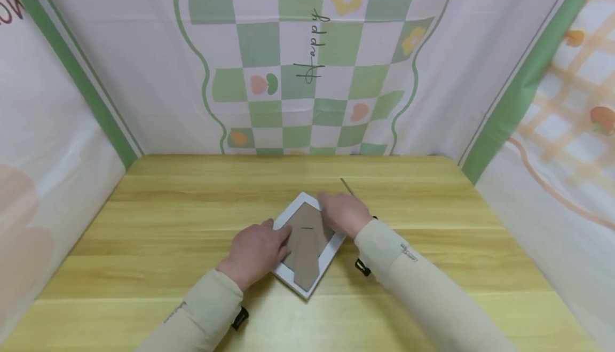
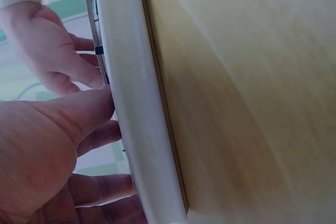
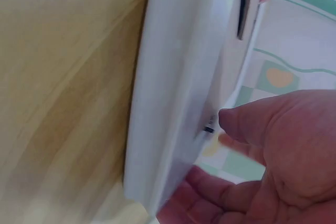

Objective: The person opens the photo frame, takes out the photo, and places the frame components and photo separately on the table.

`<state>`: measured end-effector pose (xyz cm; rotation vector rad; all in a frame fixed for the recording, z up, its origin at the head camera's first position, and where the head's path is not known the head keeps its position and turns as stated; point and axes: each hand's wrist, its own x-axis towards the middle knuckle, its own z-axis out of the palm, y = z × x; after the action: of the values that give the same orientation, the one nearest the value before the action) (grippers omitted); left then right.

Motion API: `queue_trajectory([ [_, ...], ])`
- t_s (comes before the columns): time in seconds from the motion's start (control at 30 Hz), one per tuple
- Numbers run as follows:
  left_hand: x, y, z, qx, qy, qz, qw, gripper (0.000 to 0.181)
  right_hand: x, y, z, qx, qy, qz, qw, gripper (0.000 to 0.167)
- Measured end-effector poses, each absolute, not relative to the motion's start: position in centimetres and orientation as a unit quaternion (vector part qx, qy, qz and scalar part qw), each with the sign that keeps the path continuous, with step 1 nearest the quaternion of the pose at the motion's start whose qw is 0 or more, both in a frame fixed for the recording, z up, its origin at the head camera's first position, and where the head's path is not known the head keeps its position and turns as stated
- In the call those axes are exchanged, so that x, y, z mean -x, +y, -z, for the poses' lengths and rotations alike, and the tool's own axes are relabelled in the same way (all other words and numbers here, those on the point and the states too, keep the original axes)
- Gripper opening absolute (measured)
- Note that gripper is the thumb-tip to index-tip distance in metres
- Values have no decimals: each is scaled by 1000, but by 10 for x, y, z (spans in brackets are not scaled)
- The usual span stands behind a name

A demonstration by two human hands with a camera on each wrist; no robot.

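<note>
A white picture frame (image 1: 328, 253) lies back up on the wooden table, turned so one corner points toward me. Its brown backing board (image 1: 307, 224) carries a brown easel stand. My left hand (image 1: 257, 253) holds the frame's left edge, with the thumb over onto the backing. At the upper right edge my right hand (image 1: 347, 213) grips with curled fingers. In the right wrist view, the right thumb is beside a small dark metal tab (image 3: 209, 129) on the frame's inner rim, and the other fingers are at the frame's far corner.
A thin dark stick-like thing (image 1: 346, 186) lies on the table (image 1: 192, 192) just beyond my right hand, partly hidden by it. Printed cloth (image 1: 259, 47) hangs at the back and on both sides of the table.
</note>
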<state>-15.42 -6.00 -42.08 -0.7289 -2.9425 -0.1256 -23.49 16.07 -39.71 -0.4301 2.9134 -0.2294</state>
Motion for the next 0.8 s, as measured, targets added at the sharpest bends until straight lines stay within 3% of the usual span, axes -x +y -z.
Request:
queue_trajectory([
  [0.23, 149, -58, 419, 241, -966, 49, 77, 25, 213, 178, 386, 80, 990, 89, 70, 31],
  [0.47, 144, -55, 416, 230, -969, 49, 76, 29, 186, 192, 389, 117, 980, 113, 113, 50],
  [0.67, 141, -50, 415, 222, -971, 53, 65, 31, 181, 193, 399, 141, 968, 165, 127, 25],
  [0.8, 140, -48, 415, 217, -974, 44, 58, 31, 183, 192, 402, 142, 965, 181, 127, 26],
])
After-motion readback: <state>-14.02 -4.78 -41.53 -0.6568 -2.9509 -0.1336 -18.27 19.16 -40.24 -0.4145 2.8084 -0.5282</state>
